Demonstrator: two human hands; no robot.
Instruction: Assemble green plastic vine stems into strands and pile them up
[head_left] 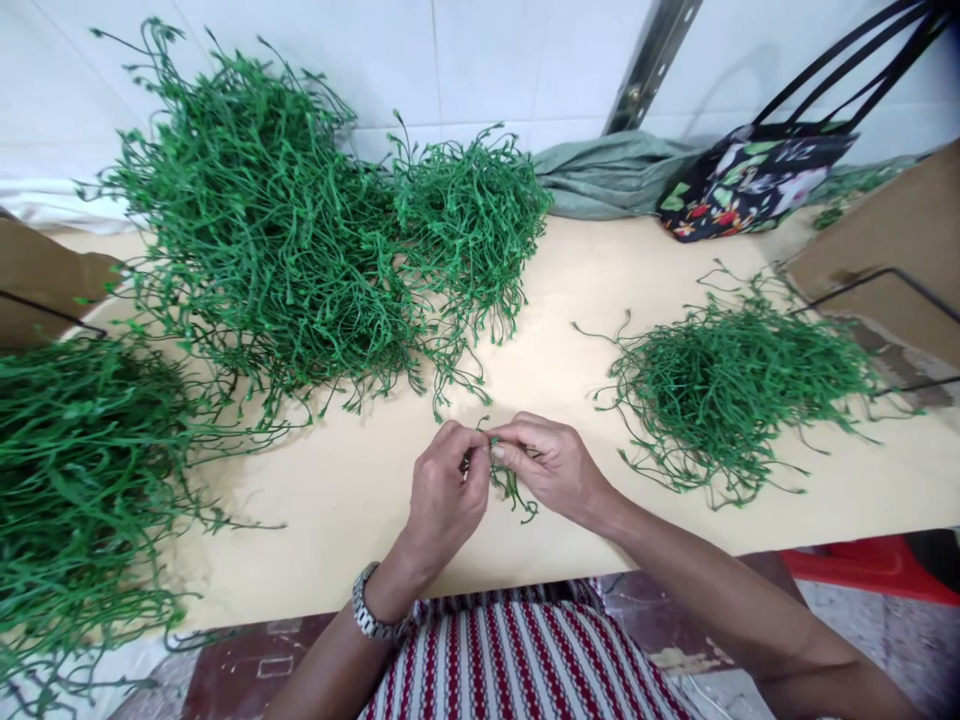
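Note:
My left hand [450, 485], with a metal-banded watch [367, 605] at its wrist, is closed in a pinch. Its fingertips meet those of my right hand [555, 468], also pinching, over the front middle of the table [322, 530]. Between them is a small green artificial stem [514, 490] with thin curly branches that hang below the fingers. The exact grip point is hidden by the fingertips. To the right of my hands lies a loose pile of similar green stems [735, 385].
A tall heap of green stems [262, 230] and a smaller heap [472, 215] stand against the tiled wall. Another pile [67, 470] spreads over the left edge. A flowered black bag [750, 185], grey-green cloth [607, 175] and a cardboard box [892, 250] are at back right.

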